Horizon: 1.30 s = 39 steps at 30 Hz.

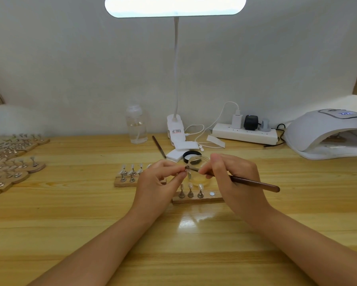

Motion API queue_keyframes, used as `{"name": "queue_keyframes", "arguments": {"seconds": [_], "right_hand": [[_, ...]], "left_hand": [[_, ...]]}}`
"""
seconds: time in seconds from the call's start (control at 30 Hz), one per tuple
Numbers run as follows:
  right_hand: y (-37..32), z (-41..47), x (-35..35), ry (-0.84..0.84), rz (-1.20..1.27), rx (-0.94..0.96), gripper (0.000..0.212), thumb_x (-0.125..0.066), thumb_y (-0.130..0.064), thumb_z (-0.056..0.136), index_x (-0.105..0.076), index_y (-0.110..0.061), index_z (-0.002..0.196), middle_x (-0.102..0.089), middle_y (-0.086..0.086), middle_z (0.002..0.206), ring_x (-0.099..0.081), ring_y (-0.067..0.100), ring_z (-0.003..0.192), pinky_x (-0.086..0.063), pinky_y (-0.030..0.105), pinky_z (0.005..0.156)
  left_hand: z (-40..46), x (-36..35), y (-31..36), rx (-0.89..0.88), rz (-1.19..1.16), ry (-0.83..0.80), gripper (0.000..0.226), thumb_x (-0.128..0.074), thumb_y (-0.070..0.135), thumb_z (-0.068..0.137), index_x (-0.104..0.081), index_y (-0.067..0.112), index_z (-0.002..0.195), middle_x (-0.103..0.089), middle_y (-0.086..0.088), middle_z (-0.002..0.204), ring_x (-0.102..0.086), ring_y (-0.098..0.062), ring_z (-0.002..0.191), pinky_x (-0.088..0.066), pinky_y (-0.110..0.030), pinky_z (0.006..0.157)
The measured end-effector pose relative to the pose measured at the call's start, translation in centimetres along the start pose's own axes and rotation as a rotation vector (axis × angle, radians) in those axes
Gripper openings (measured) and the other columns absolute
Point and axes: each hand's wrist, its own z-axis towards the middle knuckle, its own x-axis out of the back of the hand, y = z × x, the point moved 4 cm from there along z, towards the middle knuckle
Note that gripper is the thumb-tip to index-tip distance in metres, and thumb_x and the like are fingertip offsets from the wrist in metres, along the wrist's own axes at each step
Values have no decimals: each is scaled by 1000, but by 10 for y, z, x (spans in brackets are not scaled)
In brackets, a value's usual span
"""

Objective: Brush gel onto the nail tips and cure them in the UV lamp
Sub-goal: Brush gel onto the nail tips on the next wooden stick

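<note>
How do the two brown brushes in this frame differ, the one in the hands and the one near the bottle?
The held brush is gripped by the right hand, its tip at the nail tip pinched in the left hand; the spare brush lies untouched on the table. The held one looks thicker, being nearer the camera. Both are slim with dark brown handles.

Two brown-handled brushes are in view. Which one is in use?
The brush gripped by the right hand, its tip at the nail tip pinched by the left hand. The other brush lies untouched beside the clear bottle.
</note>
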Motion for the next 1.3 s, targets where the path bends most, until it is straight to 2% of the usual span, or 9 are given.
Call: {"name": "queue_keyframes", "arguments": {"seconds": [0.13, 0.27, 0.43, 0.57, 0.77, 0.9, 1.1, 1.2, 1.3], "right_hand": [[1, 0, 3, 30, 55, -8, 47, -37, -27, 90, -68, -6, 61, -61, -12, 58, -60, 0, 56, -45, 10, 56], [0, 1, 0, 5, 0, 10, 44, -37, -29, 90, -70, -9, 70, -60, -22, 66, -62, -2, 65, -49, 14, 63], [2, 0, 3, 36, 97, -55, 43, -37, -32, 89, -65, -20, 60, -62, -10, 56, -60, 1, 55, -45, 11, 56], [0, 2, 1, 17, 39, -32, 36, -37, -32, 90, -64, -25, 68, -61, -19, 62, -62, 0, 62, -47, 12, 62], [2, 0, 4, 33, 145, -89, 43, -37, -36, 88, -64, -23, 58, -61, -8, 52, -59, 2, 52, -44, 11, 55], [-1, 2, 0, -2, 58, -49, 38, -37, -35, 89, -66, -24, 66, -62, -17, 62, -62, 1, 63, -48, 16, 62], [0, 2, 3, 15, 141, -86, 43, -37, -36, 88, -63, -23, 57, -60, -12, 51, -59, -1, 53, -42, 7, 55], [-1, 3, 1, -4, 54, -23, 43, -37, -33, 90, -68, -15, 65, -61, -18, 61, -60, -3, 61, -45, 10, 61], [2, 1, 1, -24, 66, -67, 50, -38, -38, 88, -69, -10, 61, -62, -13, 57, -60, 0, 57, -46, 13, 58]], "left_hand": [[0, 0, 0, -12, 7, 0, 32, -69, 7, 75, -65, 38, 78, -64, 13, 79, -55, 8, 81, -39, -5, 65], [0, 0, 1, -17, 4, -3, 30, -69, 7, 76, -65, 37, 79, -64, 13, 80, -55, 9, 81, -39, -5, 65], [0, 0, 1, -22, 11, -4, 33, -69, 7, 75, -65, 39, 78, -64, 16, 78, -55, 11, 82, -39, -5, 66], [0, 0, 0, -19, 7, -3, 32, -69, 7, 76, -65, 39, 79, -64, 17, 80, -56, 9, 82, -39, -6, 65], [-1, 0, 1, -9, -6, -4, 30, -69, 7, 76, -66, 36, 80, -65, 16, 79, -56, 8, 81, -39, -6, 65], [-1, -1, 1, -5, -6, -11, 24, -69, 6, 76, -68, 29, 84, -65, 13, 81, -56, 9, 81, -38, -4, 65], [-1, 0, 2, 3, 6, -7, 29, -69, 6, 76, -66, 35, 80, -64, 15, 79, -55, 10, 81, -39, -5, 65], [-1, 0, 2, 7, -4, -11, 24, -68, 5, 77, -69, 29, 83, -65, 13, 81, -55, 10, 81, -39, -4, 65], [-1, 0, 2, 13, -5, -9, 28, -69, 5, 77, -67, 33, 81, -64, 13, 80, -56, 9, 80, -40, -5, 63]]}}
